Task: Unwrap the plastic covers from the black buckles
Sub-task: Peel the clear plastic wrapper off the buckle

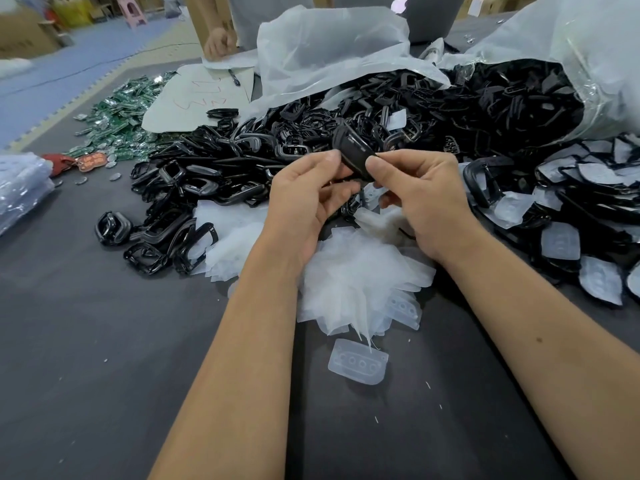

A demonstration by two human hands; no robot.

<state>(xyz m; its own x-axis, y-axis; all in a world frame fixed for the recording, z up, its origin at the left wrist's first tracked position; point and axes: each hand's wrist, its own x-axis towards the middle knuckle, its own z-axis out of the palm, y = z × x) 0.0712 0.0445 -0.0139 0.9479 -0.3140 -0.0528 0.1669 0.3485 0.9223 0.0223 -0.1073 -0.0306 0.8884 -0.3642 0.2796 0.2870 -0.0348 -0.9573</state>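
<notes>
Inside torn bag (pixel 588 46), black buckles (pixel 512 98)

Single head-worn wide-angle view, looking forward and down. Both hands sit close, centre frame. The worktop (pixel 86 341) stretches beyond them.

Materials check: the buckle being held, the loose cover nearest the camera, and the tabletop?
Held buckle: looks like glossy black moulded plastic, with highlights along its curved rim.
Loose cover: thin, frosted, translucent plastic with formed circular dimples.
Tabletop: matte dark grey, possibly felt or fabric; no glare.
</notes>
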